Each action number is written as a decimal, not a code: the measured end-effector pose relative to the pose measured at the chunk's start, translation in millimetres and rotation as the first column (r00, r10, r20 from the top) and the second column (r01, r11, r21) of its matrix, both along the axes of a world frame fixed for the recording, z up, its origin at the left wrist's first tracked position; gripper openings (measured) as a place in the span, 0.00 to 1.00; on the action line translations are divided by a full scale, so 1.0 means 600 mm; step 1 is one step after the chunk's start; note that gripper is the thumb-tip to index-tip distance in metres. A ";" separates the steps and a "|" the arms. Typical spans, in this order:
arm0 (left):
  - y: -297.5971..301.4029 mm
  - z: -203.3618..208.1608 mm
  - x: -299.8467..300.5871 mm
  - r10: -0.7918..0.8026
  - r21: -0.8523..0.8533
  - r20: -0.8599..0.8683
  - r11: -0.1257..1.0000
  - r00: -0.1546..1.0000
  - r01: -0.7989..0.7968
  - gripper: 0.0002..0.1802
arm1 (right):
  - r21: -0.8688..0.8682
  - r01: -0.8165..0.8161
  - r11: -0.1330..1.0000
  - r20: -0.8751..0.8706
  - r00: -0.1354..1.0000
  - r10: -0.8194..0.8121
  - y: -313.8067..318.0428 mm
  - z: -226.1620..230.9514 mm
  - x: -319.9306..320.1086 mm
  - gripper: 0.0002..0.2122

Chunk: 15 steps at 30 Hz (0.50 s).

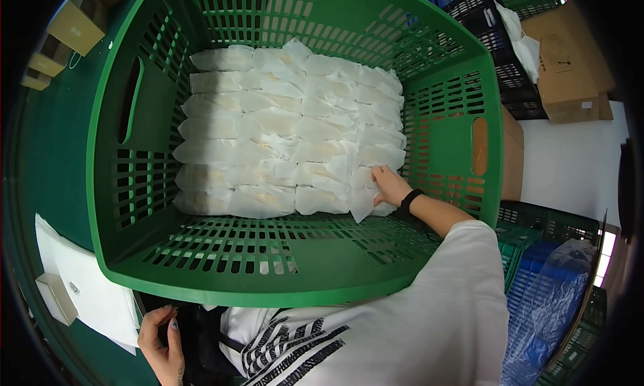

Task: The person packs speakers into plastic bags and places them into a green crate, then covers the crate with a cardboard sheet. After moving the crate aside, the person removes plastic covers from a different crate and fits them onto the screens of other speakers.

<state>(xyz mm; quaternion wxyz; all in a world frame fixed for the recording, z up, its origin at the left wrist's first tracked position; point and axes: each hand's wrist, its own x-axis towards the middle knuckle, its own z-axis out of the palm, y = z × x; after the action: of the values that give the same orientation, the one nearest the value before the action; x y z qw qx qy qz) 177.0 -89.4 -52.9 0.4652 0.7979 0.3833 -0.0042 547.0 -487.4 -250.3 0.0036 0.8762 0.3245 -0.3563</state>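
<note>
A large green plastic crate [282,295] with slotted walls fills the middle of the head view. Inside lie several rows of small packets [268,124] in thin, translucent white wrapping, with hints of a yellowish content showing through. My right hand [390,184], wearing a black wristband, reaches over the near right side into the crate. Its fingers close around a white wrapped packet [363,199] at the near right corner of the rows; part of that packet is covered by the hand. Outside the crate, at the near left, my left hand [161,346] holds nothing, its fingers loosely bent and apart.
The crate stands by a green surface [54,158]. White sheets [100,292] with a small pale box [56,299] lie at left. Cardboard boxes [77,27] sit far left, another carton [570,64] far right. Blue crates [543,299] under clear plastic stand at right.
</note>
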 end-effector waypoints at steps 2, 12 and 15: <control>-0.004 0.000 -0.004 0.014 0.005 0.011 1.000 1.000 -0.015 0.10 | -0.052 -0.012 0.999 -0.068 0.998 0.009 0.014 0.000 0.011 0.30; -0.006 0.014 -0.025 -0.043 0.050 -0.072 0.998 0.996 0.047 0.12 | 0.220 0.103 0.970 0.175 0.974 -0.143 0.030 -0.025 0.134 0.19; -0.012 0.015 -0.025 -0.028 0.052 -0.074 0.998 0.997 0.032 0.12 | 0.223 -0.128 0.966 0.317 0.947 0.052 0.047 -0.050 0.170 0.17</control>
<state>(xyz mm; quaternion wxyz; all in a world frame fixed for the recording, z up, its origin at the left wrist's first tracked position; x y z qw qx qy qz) 162.2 -96.3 -43.8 0.4295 0.8149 0.3880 -0.0304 648.7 -459.1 -280.5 -0.0354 0.8991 0.4006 -0.1727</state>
